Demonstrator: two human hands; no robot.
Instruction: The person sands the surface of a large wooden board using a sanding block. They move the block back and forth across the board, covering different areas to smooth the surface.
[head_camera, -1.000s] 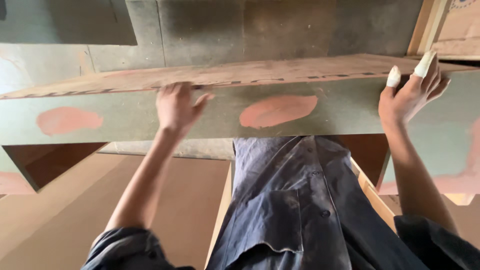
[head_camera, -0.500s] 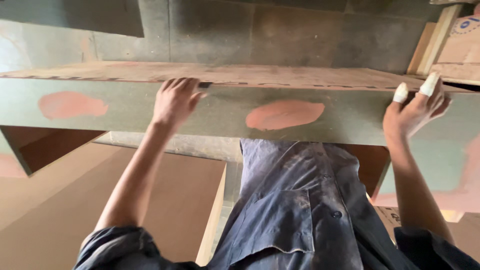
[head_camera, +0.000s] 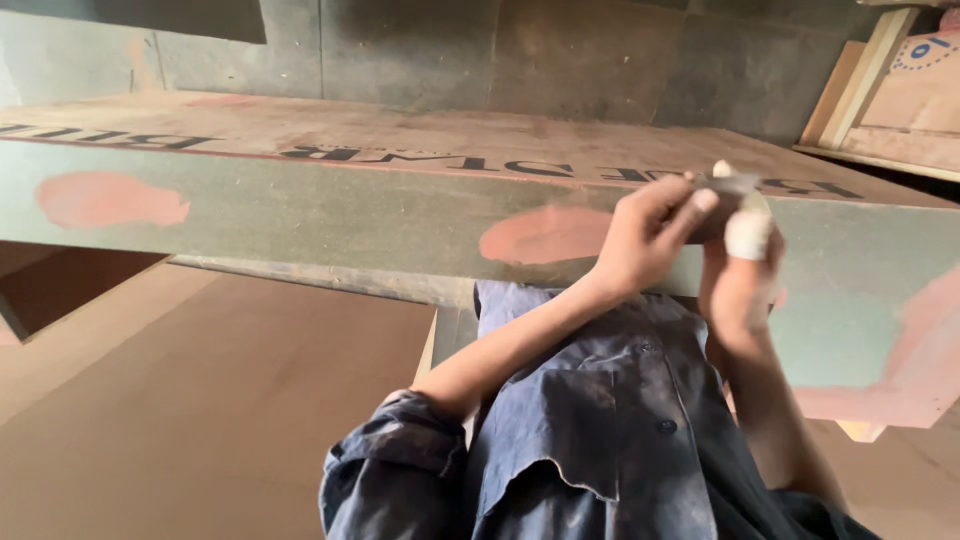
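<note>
Where both hands had been spread apart on the board's edge, they now met at its right part.
Left hand: fingers pinched on a small dark piece.
Right hand: taped fingers under that piece, grip unclear.
Board: grey-green face with pink filler patches, no longer held.

A tan box, perhaps cardboard, sits at upper right. It bears a blue round mark. Black lettering runs along the board.
</note>
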